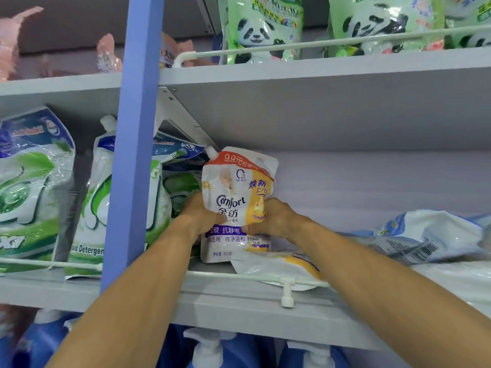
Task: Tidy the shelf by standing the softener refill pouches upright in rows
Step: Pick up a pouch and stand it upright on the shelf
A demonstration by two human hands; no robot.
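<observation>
Gripping recorded: thumbs are pressed on front of Comfort pouch [236,192], other fingers hidden behind it; L hand [202,216] & R hand [277,219] are thus clamped on its lower sides. Pouch is held upright on mid shelf [239,310], just R of blue post [132,155]. Second yellow pouch [279,266] is laid flat further R of post, against rail [212,274]. Blue-white pouch [430,240] is laid flat far R of post. Green detergent pouches [103,197] are stood L of post.

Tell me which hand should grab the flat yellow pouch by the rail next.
Right, probably. The right hand is just above the flat pouch; the left hand grips the far side of the upright Comfort pouch and could steady it.
</observation>
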